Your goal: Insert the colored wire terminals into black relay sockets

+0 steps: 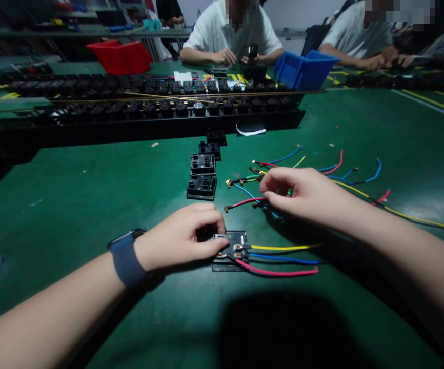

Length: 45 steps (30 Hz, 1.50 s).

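Note:
My left hand point(197, 233), wearing a dark watch with a cloth band, is closed on the left edge of a black plastic socket base point(229, 264) lying on the table. From metal terminals on this base, a yellow wire point(279, 248), a blue wire point(283, 257) and a red wire point(279, 270) run off to the right. My right hand point(299, 189) is over a loose bunch of coloured wires. Its thumb and fingers are pinched at a red wire point(245, 202) with a metal terminal on its left end. The palm hides part of the bunch.
Several black plastic bases point(202, 164) stand in a column ahead of my left hand. Long black rails point(148, 120) filled with black parts cross the table. Beyond them are a red bin point(120, 57) and a blue bin point(304, 69). Two people in white shirts work opposite.

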{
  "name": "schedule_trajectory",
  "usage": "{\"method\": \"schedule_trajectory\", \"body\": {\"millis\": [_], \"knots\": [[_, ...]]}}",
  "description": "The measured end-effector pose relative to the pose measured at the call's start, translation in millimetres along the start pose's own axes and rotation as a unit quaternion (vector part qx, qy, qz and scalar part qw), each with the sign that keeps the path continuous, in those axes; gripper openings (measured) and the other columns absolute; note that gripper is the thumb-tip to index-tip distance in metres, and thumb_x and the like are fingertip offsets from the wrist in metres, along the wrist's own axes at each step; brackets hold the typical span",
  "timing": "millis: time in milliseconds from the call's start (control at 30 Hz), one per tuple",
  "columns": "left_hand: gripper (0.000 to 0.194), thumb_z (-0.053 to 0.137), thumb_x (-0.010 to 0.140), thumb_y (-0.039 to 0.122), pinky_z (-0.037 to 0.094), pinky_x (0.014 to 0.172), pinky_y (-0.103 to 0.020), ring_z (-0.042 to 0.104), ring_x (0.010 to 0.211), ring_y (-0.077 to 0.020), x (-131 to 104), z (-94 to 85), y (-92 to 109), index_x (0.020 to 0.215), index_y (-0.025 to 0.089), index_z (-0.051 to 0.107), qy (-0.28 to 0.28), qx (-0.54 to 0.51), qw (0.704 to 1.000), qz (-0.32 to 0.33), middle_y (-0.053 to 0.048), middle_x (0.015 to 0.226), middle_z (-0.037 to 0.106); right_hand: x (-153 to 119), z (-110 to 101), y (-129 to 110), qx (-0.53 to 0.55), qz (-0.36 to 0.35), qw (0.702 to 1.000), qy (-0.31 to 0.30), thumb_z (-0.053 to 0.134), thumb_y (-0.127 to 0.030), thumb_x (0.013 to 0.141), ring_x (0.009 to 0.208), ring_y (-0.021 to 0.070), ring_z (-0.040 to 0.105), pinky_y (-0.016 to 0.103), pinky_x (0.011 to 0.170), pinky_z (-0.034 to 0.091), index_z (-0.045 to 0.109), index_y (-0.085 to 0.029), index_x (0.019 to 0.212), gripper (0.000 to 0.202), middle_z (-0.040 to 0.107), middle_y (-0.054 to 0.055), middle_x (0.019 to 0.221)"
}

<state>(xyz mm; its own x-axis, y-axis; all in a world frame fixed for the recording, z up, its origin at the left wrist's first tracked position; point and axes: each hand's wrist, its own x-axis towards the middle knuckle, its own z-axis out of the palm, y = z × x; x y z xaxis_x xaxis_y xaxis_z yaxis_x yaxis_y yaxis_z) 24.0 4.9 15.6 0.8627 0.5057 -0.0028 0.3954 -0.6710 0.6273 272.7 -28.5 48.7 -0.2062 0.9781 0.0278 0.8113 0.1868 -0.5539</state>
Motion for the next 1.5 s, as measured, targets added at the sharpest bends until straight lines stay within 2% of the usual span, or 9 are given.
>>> {"method": "schedule_trajectory", "body": {"millis": [233,333,500,767,967,1067,1167,1333,1500], "knots": [[0.023,0.062,0.083,0.038,0.041,0.068,-0.023,0.054,0.075,-0.0127,0.4,1.6,-6.1,0.08,0.015,0.062,0.025,-0.038,0.999,0.024,-0.002,0.08,0.06,3.7,19.5,12.4,-0.19,-0.117,0.974,0.022,0.051,-0.027,0.087,0.092,0.0237,0.058,0.035,0.08,0.045,0.065,-0.017,0.091,0.018,0.065,0.008,0.092],[0.027,0.064,0.082,0.041,0.04,0.066,-0.023,0.053,0.072,-0.0123,0.2,1.5,-7.3,0.079,0.015,0.062,0.017,-0.048,0.999,0.018,-0.002,0.077,0.059,4.7,29.1,15.1,-0.17,-0.127,0.977,0.014,0.049,-0.032,0.088,0.086,0.022,0.057,0.035,0.079,0.045,0.065,-0.016,0.093,0.023,0.065,0.007,0.088],[0.028,0.064,0.082,0.043,0.04,0.066,-0.024,0.053,0.072,-0.0126,-0.1,-0.7,-7.5,0.081,0.015,0.065,0.005,-0.063,0.998,0.025,-0.002,0.077,0.059,6.2,36.6,17.6,-0.155,-0.14,0.978,0.016,0.048,-0.027,0.087,0.087,0.0224,0.056,0.035,0.08,0.043,0.065,-0.015,0.093,0.021,0.064,0.009,0.09],[0.027,0.06,0.085,0.041,0.042,0.07,-0.026,0.056,0.076,-0.0141,1.6,-0.9,-4.6,0.087,0.015,0.064,0.005,-0.054,0.998,0.013,-0.003,0.082,0.064,9.7,36.2,22.9,-0.12,-0.147,0.982,0.008,0.052,-0.022,0.08,0.083,0.0215,0.052,0.034,0.075,0.041,0.06,-0.016,0.082,0.01,0.061,0.008,0.083],[0.022,0.065,0.082,0.036,0.043,0.076,-0.025,0.059,0.081,-0.0137,1.1,-2.9,-4.0,0.089,0.016,0.064,-0.013,-0.074,0.996,0.056,-0.003,0.086,0.065,9.2,38.3,22.9,-0.085,-0.138,0.987,0.003,0.057,-0.021,0.076,0.079,0.0203,0.05,0.033,0.074,0.04,0.056,-0.018,0.078,0.004,0.059,0.006,0.08],[0.023,0.067,0.081,0.034,0.043,0.079,-0.026,0.059,0.084,-0.0136,0.5,-3.4,-4.1,0.094,0.015,0.063,-0.017,-0.086,0.994,0.071,-0.003,0.089,0.066,6.9,38.4,18.3,-0.099,-0.154,0.983,0.007,0.054,-0.019,0.078,0.081,0.0213,0.05,0.034,0.076,0.04,0.055,-0.018,0.077,0.002,0.058,0.007,0.081],[0.021,0.063,0.084,0.034,0.044,0.075,-0.025,0.058,0.079,-0.0131,0.3,-2.5,-4.1,0.09,0.014,0.062,-0.012,-0.093,0.994,0.048,-0.003,0.086,0.065,3.5,34.3,11.0,-0.137,-0.171,0.976,0.02,0.053,-0.018,0.078,0.081,0.0215,0.05,0.034,0.077,0.04,0.053,-0.019,0.075,0.003,0.058,0.007,0.081],[0.019,0.055,0.088,0.033,0.042,0.064,-0.023,0.053,0.069,-0.0106,1.0,-0.7,-5.2,0.085,0.015,0.059,0.045,-0.101,0.994,-0.023,0.0,0.078,0.059,-5.5,24.0,-2.4,-0.118,-0.149,0.982,0.005,0.053,-0.019,0.08,0.065,0.0154,0.049,0.027,0.058,0.036,0.05,-0.02,0.076,0.005,0.056,0.001,0.07],[0.017,0.059,0.085,0.032,0.043,0.063,-0.022,0.052,0.07,-0.0101,1.5,-0.6,-4.8,0.089,0.015,0.057,0.051,-0.119,0.991,-0.014,0.0,0.081,0.058,-11.9,23.3,-10.5,-0.087,-0.131,0.987,-0.011,0.055,-0.021,0.08,0.054,0.0114,0.047,0.023,0.051,0.032,0.05,-0.021,0.077,0.006,0.054,-0.003,0.063]]}}
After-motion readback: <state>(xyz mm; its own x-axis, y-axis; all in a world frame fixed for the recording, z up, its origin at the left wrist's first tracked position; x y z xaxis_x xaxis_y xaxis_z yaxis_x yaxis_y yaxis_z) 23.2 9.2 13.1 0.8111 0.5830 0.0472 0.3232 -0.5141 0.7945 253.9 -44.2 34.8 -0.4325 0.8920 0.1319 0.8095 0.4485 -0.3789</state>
